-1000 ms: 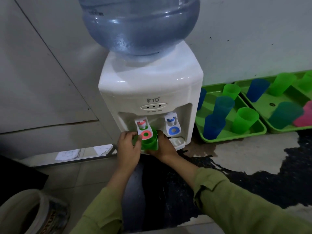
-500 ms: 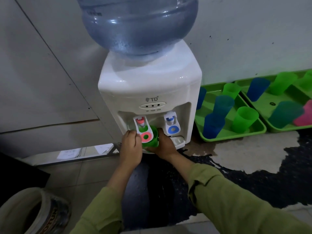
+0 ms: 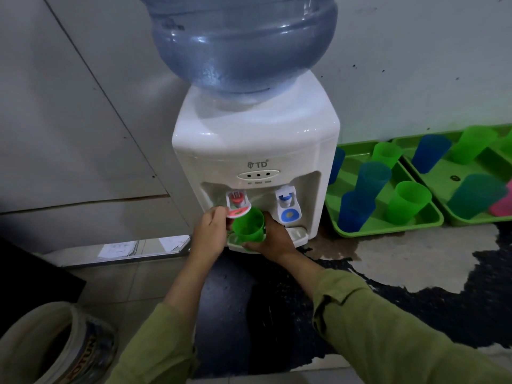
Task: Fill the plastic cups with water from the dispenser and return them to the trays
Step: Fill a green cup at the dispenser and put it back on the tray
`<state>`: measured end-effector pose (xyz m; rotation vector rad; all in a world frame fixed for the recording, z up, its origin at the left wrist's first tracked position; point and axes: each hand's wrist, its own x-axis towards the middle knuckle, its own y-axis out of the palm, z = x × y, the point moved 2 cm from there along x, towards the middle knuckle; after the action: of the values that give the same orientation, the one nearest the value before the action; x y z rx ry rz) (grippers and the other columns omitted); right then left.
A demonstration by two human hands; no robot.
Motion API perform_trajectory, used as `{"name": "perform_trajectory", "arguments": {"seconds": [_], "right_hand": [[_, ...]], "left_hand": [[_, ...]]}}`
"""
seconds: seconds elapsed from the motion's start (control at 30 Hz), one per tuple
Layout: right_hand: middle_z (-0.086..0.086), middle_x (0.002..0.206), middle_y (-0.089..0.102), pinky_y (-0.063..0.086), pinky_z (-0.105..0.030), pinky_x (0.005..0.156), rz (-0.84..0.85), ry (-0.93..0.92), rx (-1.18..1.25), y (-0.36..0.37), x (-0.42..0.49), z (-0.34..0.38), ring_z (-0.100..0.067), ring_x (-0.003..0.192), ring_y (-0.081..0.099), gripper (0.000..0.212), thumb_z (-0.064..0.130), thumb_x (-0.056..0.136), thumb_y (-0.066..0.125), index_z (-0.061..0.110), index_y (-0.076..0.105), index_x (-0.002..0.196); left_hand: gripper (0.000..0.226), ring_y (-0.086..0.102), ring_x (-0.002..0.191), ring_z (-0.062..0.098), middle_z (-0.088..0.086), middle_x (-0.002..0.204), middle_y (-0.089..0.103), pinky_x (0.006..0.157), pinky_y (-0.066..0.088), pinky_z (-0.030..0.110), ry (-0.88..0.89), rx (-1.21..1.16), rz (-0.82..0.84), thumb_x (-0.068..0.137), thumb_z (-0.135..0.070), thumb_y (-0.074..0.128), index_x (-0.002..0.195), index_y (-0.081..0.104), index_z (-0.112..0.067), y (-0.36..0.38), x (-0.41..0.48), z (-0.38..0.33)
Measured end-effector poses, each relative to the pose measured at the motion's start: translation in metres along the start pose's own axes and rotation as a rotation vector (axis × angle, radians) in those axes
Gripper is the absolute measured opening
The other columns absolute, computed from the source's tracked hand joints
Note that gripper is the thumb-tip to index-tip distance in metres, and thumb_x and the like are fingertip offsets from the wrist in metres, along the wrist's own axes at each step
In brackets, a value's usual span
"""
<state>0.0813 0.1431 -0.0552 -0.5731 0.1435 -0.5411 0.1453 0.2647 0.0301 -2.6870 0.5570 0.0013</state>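
Observation:
A white water dispenser (image 3: 257,151) with a blue bottle (image 3: 243,40) on top stands on the floor by the wall. My right hand (image 3: 273,236) holds a green cup (image 3: 248,225) tilted under the red tap (image 3: 237,202), over the drip tray. My left hand (image 3: 209,234) pinches the red tap lever (image 3: 238,212), which is pushed up. The blue tap (image 3: 287,206) is untouched. Two green trays (image 3: 388,228) (image 3: 471,217) to the right carry several blue, green and teal cups, among them a green cup (image 3: 408,200) and a pink cup (image 3: 502,206).
A pale bucket (image 3: 58,345) sits at the lower left. Papers (image 3: 119,248) lie under a panel gap left of the dispenser. A dark mat (image 3: 277,314) and a wet stained floor patch (image 3: 401,261) lie in front. The wall is right behind the trays.
My left hand went from beside the cup up to the red tap lever and pushed it. The cup sits a little lower and more tilted in my right hand.

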Motion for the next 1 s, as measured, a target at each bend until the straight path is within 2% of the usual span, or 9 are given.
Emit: {"name": "perform_trajectory", "arguments": {"seconds": [0.1,0.17,0.23,0.3,0.37,0.43,0.53,0.77,1.0], "right_hand": [[-0.009,0.126,0.058,0.042,-0.032,0.098,-0.001,0.014,-0.016,0.000,0.001,0.000,-0.026,0.116,0.055,0.076,0.030,0.065,0.083,0.010,0.044,0.128],[-0.009,0.126,0.058,0.042,-0.033,0.098,0.005,0.012,-0.034,0.001,0.002,0.001,-0.027,0.116,0.055,0.077,0.031,0.065,0.083,0.009,0.044,0.127],[-0.010,0.126,0.058,0.042,-0.034,0.099,0.019,0.016,-0.035,0.001,0.004,0.001,-0.027,0.116,0.055,0.078,0.029,0.064,0.084,0.008,0.043,0.127],[-0.010,0.125,0.058,0.043,-0.034,0.098,0.030,0.035,-0.023,0.001,0.005,0.000,-0.026,0.116,0.055,0.079,0.028,0.064,0.084,0.009,0.042,0.128],[-0.009,0.124,0.058,0.044,-0.034,0.097,0.038,0.052,-0.022,0.000,0.005,-0.002,-0.026,0.115,0.055,0.080,0.028,0.063,0.084,0.010,0.041,0.128],[-0.009,0.124,0.058,0.044,-0.034,0.097,0.041,0.050,-0.016,0.001,0.005,-0.002,-0.026,0.114,0.055,0.080,0.027,0.062,0.085,0.010,0.041,0.127],[-0.009,0.123,0.059,0.044,-0.034,0.097,0.047,0.049,0.000,0.000,0.005,-0.002,-0.025,0.114,0.056,0.081,0.027,0.062,0.085,0.009,0.040,0.127],[-0.007,0.124,0.058,0.044,-0.034,0.097,0.058,0.040,0.010,-0.001,0.005,-0.004,-0.024,0.115,0.055,0.082,0.026,0.061,0.086,0.010,0.041,0.127],[-0.007,0.126,0.057,0.043,-0.035,0.098,0.059,0.034,-0.015,0.000,0.006,-0.004,-0.024,0.116,0.054,0.084,0.030,0.062,0.086,0.010,0.040,0.129]], "left_hand": [[0.043,0.058,0.076,0.027,0.003,0.074,0.065,0.065,0.044,0.033,0.116,0.285,-0.037,0.081,-0.051,0.037,0.077,0.064,-0.017,-0.010,-0.003,-0.005],[0.043,0.055,0.071,0.025,0.001,0.070,0.060,0.055,0.036,0.026,0.258,0.444,-0.193,0.089,-0.051,0.040,0.076,0.062,-0.016,-0.017,-0.004,-0.014],[0.032,0.053,0.070,0.024,0.001,0.073,0.056,0.054,0.033,0.026,0.395,0.388,-0.366,0.091,-0.042,0.049,0.078,0.061,-0.015,-0.024,-0.006,-0.030],[0.021,0.052,0.082,0.025,0.005,0.092,0.051,0.067,0.043,0.034,0.542,0.234,-0.470,0.090,-0.028,0.056,0.095,0.056,-0.008,-0.028,-0.006,-0.045],[0.029,0.049,0.102,0.030,0.015,0.111,0.044,0.091,0.043,0.039,0.683,0.189,-0.521,0.089,-0.021,0.058,0.110,0.052,-0.003,-0.031,-0.001,-0.060],[0.036,0.039,0.120,0.028,0.021,0.128,0.040,0.107,0.025,0.021,0.798,0.260,-0.511,0.091,-0.026,0.055,0.122,0.051,-0.008,-0.032,0.007,-0.073],[0.043,0.032,0.130,0.023,0.013,0.140,0.040,0.105,0.010,0.011,0.835,0.363,-0.418,0.095,-0.039,0.041,0.129,0.051,-0.015,-0.030,0.021,-0.083],[0.044,0.032,0.133,0.027,0.012,0.134,0.044,0.108,0.012,0.017,0.844,0.307,-0.414,0.094,-0.040,0.036,0.125,0.054,-0.014,-0.025,0.032,-0.082],[0.040,0.031,0.133,0.028,0.014,0.132,0.044,0.109,0.018,0.033,0.887,0.272,-0.452,0.096,-0.034,0.035,0.123,0.054,-0.011,-0.020,0.038,-0.078]]}}
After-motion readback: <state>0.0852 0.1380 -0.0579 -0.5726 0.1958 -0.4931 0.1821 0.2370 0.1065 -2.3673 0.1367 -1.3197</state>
